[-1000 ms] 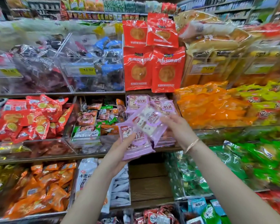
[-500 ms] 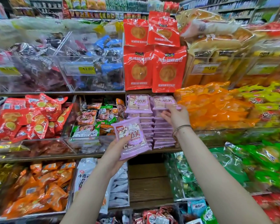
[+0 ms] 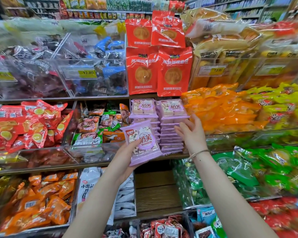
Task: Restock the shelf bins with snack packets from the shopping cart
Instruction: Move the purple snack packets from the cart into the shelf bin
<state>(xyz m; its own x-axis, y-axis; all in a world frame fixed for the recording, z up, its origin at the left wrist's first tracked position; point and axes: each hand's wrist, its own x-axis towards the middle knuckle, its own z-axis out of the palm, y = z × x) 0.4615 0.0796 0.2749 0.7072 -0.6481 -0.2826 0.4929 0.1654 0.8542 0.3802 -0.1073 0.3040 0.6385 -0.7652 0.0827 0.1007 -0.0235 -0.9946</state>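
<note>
A purple snack packet (image 3: pixel 143 143) is held in the left hand (image 3: pixel 127 156). The thumb is laid across its lower front and the fingers are curled behind it. The packet is tilted and is held in front of the front edge of the middle shelf (image 3: pixel 93 164), overlapping the lower part of the left stack (image 3: pixel 143 109).

The packet is made of lilac film. A small red logo is printed at its upper left corner, and large white characters are set on a round lilac patch. Pale blocks with dark flecks are shown on its face.

Two stacks of matching packets are stood side by side on the shelf. The right stack (image 3: pixel 172 109) is set just beside a heap of orange packets (image 3: pixel 218 109).

The right hand (image 3: pixel 192 134) is held open with fingers spread, and nothing is gripped. It is placed at the right side of the right stack; contact cannot be determined. A thin bracelet (image 3: pixel 198 152) is worn on that wrist.
</note>
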